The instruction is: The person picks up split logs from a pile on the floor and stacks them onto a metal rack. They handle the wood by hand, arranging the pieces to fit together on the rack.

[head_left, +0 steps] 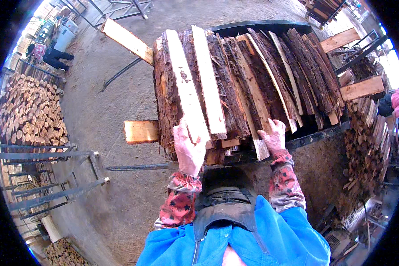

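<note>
A stack of bark-edged wood slabs (235, 84) lies before me, their long sides pointing away from my body. My left hand (190, 148) is closed on the near end of a pale sawn slab (181, 80) with a dark knot. Just right of it, a second pale slab (209, 82) rests on the bark pieces. My right hand (274, 134) is closed at the near end of a narrow brown slab (252, 86), thumb on its left side. Its fingertips are partly hidden. Patterned red sleeve covers reach both wrists.
Boards stick out from under the stack: left boards (140, 131) (127, 40) and a right board (362, 88). A dark metal frame (314, 136) edges the stack. Cut logs (33, 111) and metal racks (53, 195) stand left. Another person (53, 55) bends at the far left.
</note>
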